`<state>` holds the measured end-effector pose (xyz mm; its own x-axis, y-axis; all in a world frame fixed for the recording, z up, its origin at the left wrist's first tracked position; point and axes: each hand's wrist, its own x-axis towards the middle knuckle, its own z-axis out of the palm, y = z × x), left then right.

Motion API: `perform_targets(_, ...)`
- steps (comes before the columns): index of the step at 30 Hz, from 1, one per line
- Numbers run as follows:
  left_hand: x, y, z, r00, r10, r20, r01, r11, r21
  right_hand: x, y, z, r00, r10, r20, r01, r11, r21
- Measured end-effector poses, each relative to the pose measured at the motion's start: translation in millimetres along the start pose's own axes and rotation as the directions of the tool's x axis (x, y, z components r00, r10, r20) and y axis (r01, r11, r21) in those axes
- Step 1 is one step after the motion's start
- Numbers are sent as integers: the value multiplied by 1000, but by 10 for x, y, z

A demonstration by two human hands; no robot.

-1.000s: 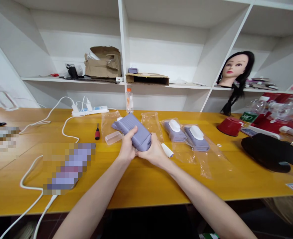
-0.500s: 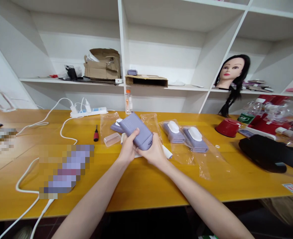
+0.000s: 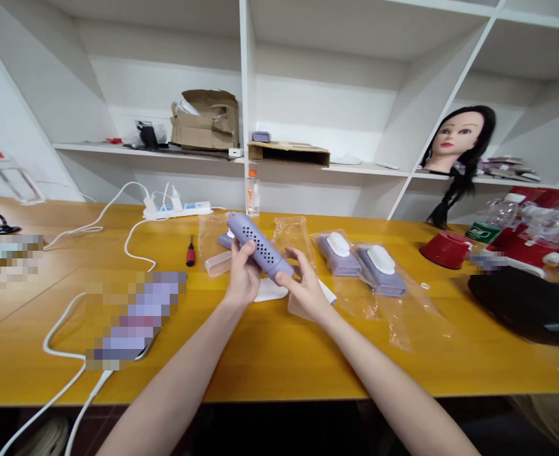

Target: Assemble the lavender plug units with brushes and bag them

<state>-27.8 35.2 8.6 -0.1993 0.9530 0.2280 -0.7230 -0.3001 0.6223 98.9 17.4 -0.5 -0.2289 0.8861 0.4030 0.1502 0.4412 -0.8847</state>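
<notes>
Both my hands hold a purple plastic case (image 3: 259, 247) tilted above the table, its narrow side with rows of dark holes facing up. My left hand (image 3: 243, 275) is wrapped round its left part, thumb on the holed side. At the lower right end, my right hand (image 3: 308, 285) grips it between thumb and fingers. Under the hands lies a white bristled piece (image 3: 270, 289), partly hidden. A clear plastic cover (image 3: 217, 263) is left of them, and another purple piece (image 3: 224, 239) shows behind the case. To the right, two purple cases with white oval tops (image 3: 339, 253) lie in clear bags.
A red-handled screwdriver (image 3: 191, 252), a power strip (image 3: 179, 210) with white cables and a blurred-out device (image 3: 139, 320) are on the left. A clear bottle (image 3: 253, 193) stands behind. Rightward are a red cup (image 3: 445, 249), a black item (image 3: 517, 301) and a mannequin head (image 3: 457, 139) on the shelf.
The case has been turned in my hands from its broad ribbed face to its narrow holed side. My right hand's grip has shifted. The view has swung slightly left.
</notes>
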Motion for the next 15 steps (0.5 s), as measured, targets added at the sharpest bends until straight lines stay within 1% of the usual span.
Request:
perform_targets(1, -18, -9, 9, 1000, -11, 27, 12, 1000, -22, 14, -15, 3, 996, 73, 44, -77, 992, 104)
perform_targets(2, -39, -23, 20, 999, -24, 38, 26, 999, -35, 22, -25, 7, 988, 122, 97, -137, 976, 169)
perform_targets(3, -59, -41, 29, 999, -38, 31, 39, 999, -32, 24, -32, 14, 978, 152, 140, -176, 967, 182)
perform_targets(4, -77, -62, 37, 999, -53, 10, 53, 999, -10, 22, -35, 22, 972, 172, 160, -196, 969, 150)
perform_targets(5, -93, -83, 43, 998, -69, -7, 69, 997, 27, 16, -38, 31, 971, 188, 150, -202, 976, 85)
perform_targets(7, -113, -123, 49, 996, -86, -19, 88, 991, 101, 0, -42, 47, 978, 198, 71, -193, 978, -74)
perform_targets(9, -124, -148, 52, 997, -83, -3, 82, 987, 141, -17, -56, 59, 982, 188, 1, -185, 967, -176)
perform_targets(11, -129, -152, 51, 996, -90, -12, 90, 983, 161, -36, -88, 68, 975, 223, 2, -217, 952, -214)
perform_targets(13, -132, -138, 49, 994, -98, -46, 105, 978, 182, -56, -134, 77, 958, 287, 6, -276, 927, -253)
perform_targets(15, -131, -120, 46, 994, -91, -65, 103, 975, 197, -74, -175, 84, 949, 315, -5, -302, 907, -294)
